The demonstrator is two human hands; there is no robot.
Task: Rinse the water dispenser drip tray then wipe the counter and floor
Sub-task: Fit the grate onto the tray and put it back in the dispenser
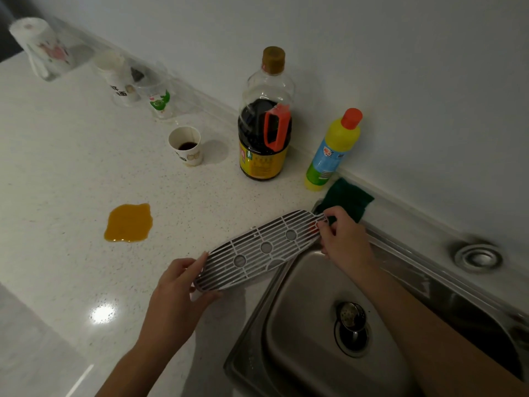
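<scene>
A white slotted drip tray grille (259,250) with three round holes is held over the sink's left rim. My left hand (177,296) grips its near end and my right hand (342,239) pinches its far end. A steel sink (309,356) with a drain strainer lies below it. An orange-brown puddle (128,223) sits on the speckled white counter (57,181). A green scouring sponge (347,197) rests behind the tray by the wall.
A dark soy sauce bottle (264,118) and a yellow detergent bottle (332,150) stand near the wall. A paper cup (186,146) holds dark liquid. Further cups (120,78) and a paper roll (40,47) stand at the back left. A tap hole fitting (478,256) is on the right.
</scene>
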